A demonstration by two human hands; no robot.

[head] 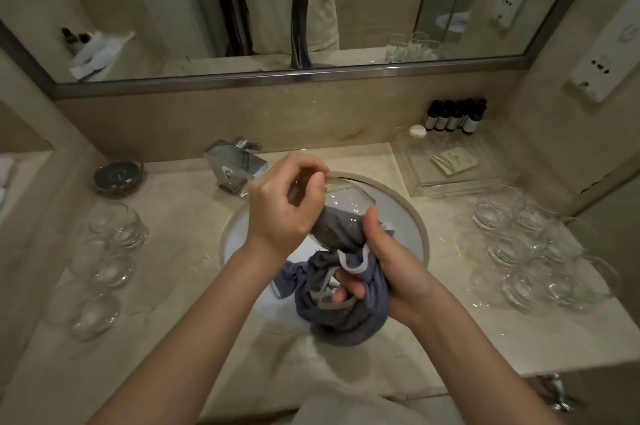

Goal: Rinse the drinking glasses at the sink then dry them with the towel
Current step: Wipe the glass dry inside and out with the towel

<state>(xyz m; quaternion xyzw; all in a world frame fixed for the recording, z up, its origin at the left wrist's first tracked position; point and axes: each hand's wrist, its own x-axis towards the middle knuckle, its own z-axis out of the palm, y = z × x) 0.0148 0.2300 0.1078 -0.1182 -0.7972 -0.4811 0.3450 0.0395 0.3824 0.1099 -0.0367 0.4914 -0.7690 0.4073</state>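
One glass is held over the sink, left hand pinching its rim, right hand gripping the grey towel stuffed inside it. Thin, wet and slick, probably fragile; best held by the rim and cupped under the bowl. Towel is soft and bunches up. More glasses stand on the bench either side.

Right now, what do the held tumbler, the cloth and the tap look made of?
Tumbler: clear glass, probably; the grey cloth shows through its wall. Cloth: grey terry towel, seemingly cotton, with fuzzy pile and a pale hem. Tap: polished metal, likely chrome; it mirrors its surroundings.
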